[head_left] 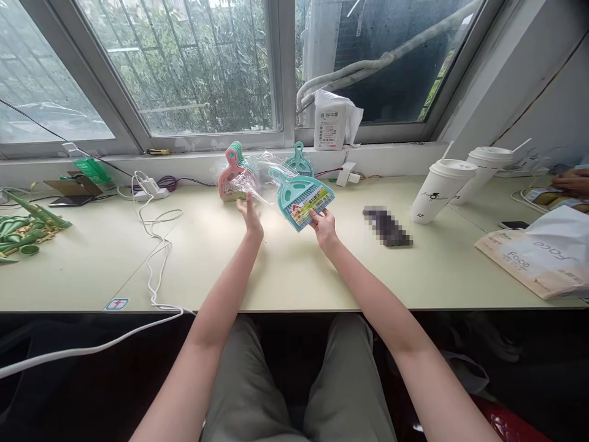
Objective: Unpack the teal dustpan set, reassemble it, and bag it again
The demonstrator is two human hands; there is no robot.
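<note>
In my right hand [326,227] is a mint-green mini dustpan and brush set [294,195], gripped by its lower right corner. It is tilted above the table, with a colourful label across the bristles. Fingers apart, my left hand [251,216] is just in front of a stack of dustpan sets, a pink dustpan set [234,175] at its front and mint-green ones behind. Clear plastic wrap [257,184] lies around the stack and reaches toward the held set; whether my left fingers touch it I cannot tell. Another green dustpan set [299,161] stands behind, by the sill.
White cups with straws [444,190], a blurred dark object [388,226] and a paper bag [536,252] are on the right. White cables [159,264] run down the left side, beyond them green leaf pieces [27,230]. Another person's hand [570,181] shows at the far right.
</note>
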